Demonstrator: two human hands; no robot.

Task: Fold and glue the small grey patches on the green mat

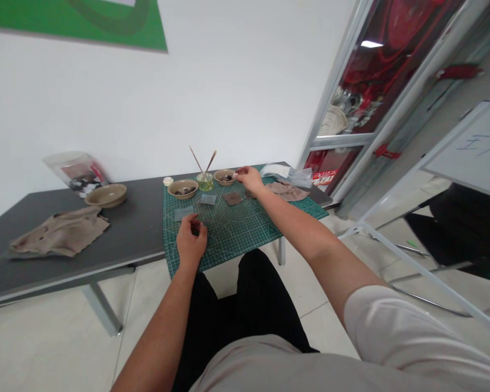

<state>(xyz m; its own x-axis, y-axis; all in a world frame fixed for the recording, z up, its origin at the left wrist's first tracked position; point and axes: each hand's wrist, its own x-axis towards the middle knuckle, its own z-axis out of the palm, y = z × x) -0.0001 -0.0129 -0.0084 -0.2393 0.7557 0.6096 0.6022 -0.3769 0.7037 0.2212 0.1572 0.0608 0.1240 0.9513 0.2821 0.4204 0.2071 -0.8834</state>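
My right hand [250, 178] reaches to the rim of a small tan bowl [219, 179] with dark bits in it. Its fingers are pinched together, with something small and whitish at the tips that I cannot make out. My left hand [191, 238] hovers over or rests on the green cutting mat [228, 239], loosely curled, a gap between thumb and fingers and nothing seen in it. Just beyond it lies a bluish clear square [183, 213], with a second clear square [208, 200] and a brown square piece [232, 198] to the right.
Behind the squares stand another bowl of dark pieces [183, 188] and a glass cup [204, 182] holding two brushes. A brown cloth [286, 191] and plastic bags [288, 174] lie at right. On the left are a tan dish [106, 195], a crumpled cloth [65, 231] and a clear tub [79, 174].
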